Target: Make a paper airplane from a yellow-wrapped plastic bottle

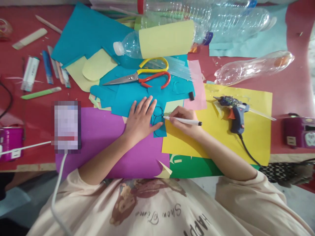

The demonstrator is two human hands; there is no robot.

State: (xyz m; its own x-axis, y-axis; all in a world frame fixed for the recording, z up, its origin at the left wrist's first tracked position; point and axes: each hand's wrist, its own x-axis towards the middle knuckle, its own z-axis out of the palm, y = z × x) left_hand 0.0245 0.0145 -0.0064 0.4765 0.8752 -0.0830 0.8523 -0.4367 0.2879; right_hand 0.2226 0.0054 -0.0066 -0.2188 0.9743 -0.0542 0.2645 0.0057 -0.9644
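My right hand (183,120) is closed around a white marker (190,122), its tip touching a small strip of blue paper (160,131). Black curved outlines, one of them a near circle, are drawn on that strip. Flat on the blue paper lies my left hand (141,114), fingers stretched out and the thumb across the strip near the drawn lines. A black marker cap (191,96) rests above my right hand. Just beyond my left hand are scissors (137,77) with yellow and red handles, lying with the blades slightly apart.
A glue gun (236,113) lies on yellow paper (258,137) at the right. Plastic bottles (253,68) fill the back, one wrapped in pale paper (167,39). Purple paper (98,131) lies under my left forearm, beside a phone (67,126) with a cable. Several markers (31,72) lie at the left.
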